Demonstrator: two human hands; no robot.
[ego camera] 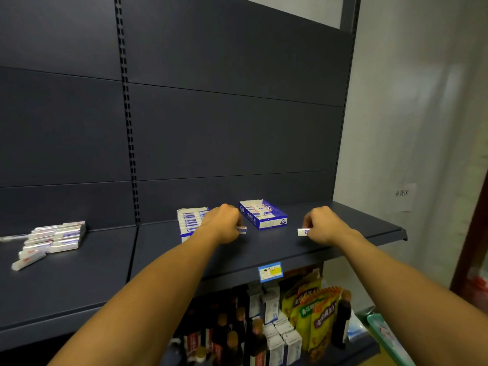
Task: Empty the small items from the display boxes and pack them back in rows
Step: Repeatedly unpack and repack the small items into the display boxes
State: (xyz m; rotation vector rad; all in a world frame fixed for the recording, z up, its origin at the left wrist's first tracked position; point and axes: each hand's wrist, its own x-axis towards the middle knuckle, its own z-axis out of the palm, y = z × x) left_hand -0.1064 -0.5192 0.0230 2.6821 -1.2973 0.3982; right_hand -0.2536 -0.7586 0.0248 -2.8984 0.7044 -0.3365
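Note:
Two blue-and-white display boxes stand on the dark shelf (264, 247). The left box (188, 223) is filled with rows of small white erasers and is partly hidden behind my left hand (224, 223). The right box (262, 215) holds one row of erasers along its far side. My left hand pinches a small white eraser (242, 229) just above the shelf between the boxes. My right hand (324, 223) pinches another eraser (303, 231) to the right of the right box.
A heap of loose white erasers (52, 240) and a pen (12, 237) lie at the shelf's left. A blue price tag (270, 272) hangs on the front edge. Bottles (224, 339), cartons (280, 336) and yellow bags (314, 310) fill the shelf below. A wall stands at the right.

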